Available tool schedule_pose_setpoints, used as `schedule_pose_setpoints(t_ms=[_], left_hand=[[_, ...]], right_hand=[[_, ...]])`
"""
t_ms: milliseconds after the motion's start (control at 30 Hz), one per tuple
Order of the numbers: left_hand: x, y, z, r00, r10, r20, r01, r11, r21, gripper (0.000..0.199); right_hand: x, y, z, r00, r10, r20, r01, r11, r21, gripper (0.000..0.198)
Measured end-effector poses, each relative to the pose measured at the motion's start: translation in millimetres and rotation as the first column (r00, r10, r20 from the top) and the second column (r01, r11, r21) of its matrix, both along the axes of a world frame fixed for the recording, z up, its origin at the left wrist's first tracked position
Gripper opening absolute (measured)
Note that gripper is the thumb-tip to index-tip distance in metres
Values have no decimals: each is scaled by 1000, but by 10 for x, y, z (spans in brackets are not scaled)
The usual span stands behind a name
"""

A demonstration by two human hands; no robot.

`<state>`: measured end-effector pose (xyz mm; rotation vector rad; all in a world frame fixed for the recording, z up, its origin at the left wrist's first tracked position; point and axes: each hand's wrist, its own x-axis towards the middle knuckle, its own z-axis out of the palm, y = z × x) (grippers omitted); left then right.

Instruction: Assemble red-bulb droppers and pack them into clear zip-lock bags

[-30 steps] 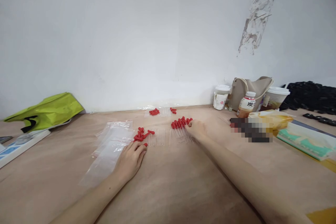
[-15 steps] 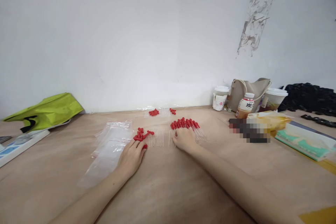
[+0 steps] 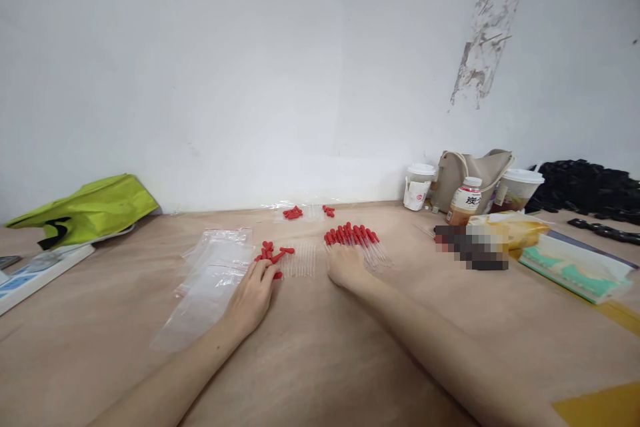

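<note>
My left hand (image 3: 254, 297) rests at the near side of a small pile of red rubber bulbs (image 3: 267, 251), its fingers bent down among them. What lies under its fingertips is hidden. Right of the pile, thin clear tubes (image 3: 299, 261) lie side by side in a row. My right hand (image 3: 347, 267) is closed at the near left of a fanned row of droppers (image 3: 359, 235), clear tubes with red bulbs on their far ends. Its fingertips are hidden behind the hand, so I cannot make out what they hold.
Clear zip bags (image 3: 210, 287) lie left of my left hand. Near the wall is a bag with red bulbs and tubes (image 3: 313, 213). At right stand a paper cup (image 3: 419, 188), a bottle (image 3: 465, 201), a handbag (image 3: 450, 180) and a tissue pack (image 3: 575, 267). A power strip (image 3: 47, 280) lies left.
My right hand has drawn in slightly at the dropper row, its fingertips now tucked out of sight. My left hand's fingers have curled more at the bulb pile. The view has shifted slightly.
</note>
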<state>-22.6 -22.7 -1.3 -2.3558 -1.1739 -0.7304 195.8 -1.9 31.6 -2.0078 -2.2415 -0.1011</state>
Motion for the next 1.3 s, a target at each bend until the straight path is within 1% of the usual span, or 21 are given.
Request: schedule_pose_setpoints(t_ms=[67,100,167,233,300,333,400,433,500,567,600,667,733,833,900,1000,1100,1200,1300], left_hand=[[33,-42,27,997,-53,55,51,998,37,23],[61,-70,42,992,-87,87,84,996,41,23],[139,-144,74,973,-135,188,135,991,13,21],[237,-237,106,939,-128,319,156,986,-64,23],[339,-330,120,897,-104,430,198,964,-179,23],[385,-369,115,869,-102,485,244,940,-239,18],[460,-422,77,799,-87,595,357,865,-353,9],[488,-436,46,760,-67,647,408,824,-394,6],[525,-445,-19,704,-14,710,483,743,-464,9],[543,-443,-66,673,27,739,524,687,-503,14],[547,-442,-77,662,41,749,535,674,-510,16],[550,-440,-76,643,50,764,540,678,-499,14],[547,-436,-59,648,54,759,513,706,-488,18],[538,-425,-35,698,70,713,436,748,-500,27],[533,-421,-26,733,66,677,404,758,-511,24],[533,-430,-11,769,17,639,394,775,-494,19],[536,-448,13,786,-42,617,399,796,-455,16],[537,-474,43,802,-79,593,407,798,-445,13],[533,-518,84,812,-134,569,430,796,-426,13]], right_hand=[[151,-116,-56,995,79,-57,-72,989,127,24],[237,-176,-96,983,156,-94,-134,970,202,23],[412,-289,-191,928,340,-149,-280,904,323,22],[559,-387,-288,864,473,-175,-372,832,411,25],[652,-465,-362,811,554,-191,-421,778,466,32],[674,-497,-384,788,583,-200,-439,759,481,34],[672,-552,-395,749,621,-230,-461,738,492,33],[652,-576,-386,736,628,-254,-460,738,494,30],[594,-619,-357,717,625,-308,-438,748,498,22],[534,-656,-332,706,615,-350,-420,762,492,18],[511,-672,-326,704,612,-360,-417,767,487,18],[483,-696,-326,709,607,-359,-420,772,477,19],[477,-712,-330,718,603,-346,-426,775,467,20],[481,-724,-326,730,599,-330,-433,778,455,19],[478,-724,-318,734,598,-321,-439,779,447,19],[466,-717,-320,739,597,-312,-449,782,434,19],[457,-713,-332,718,618,-321,-470,770,431,20],[460,-707,-327,681,650,-337,-507,750,424,21],[476,-683,-300,666,673,-322,-551,735,396,21]])
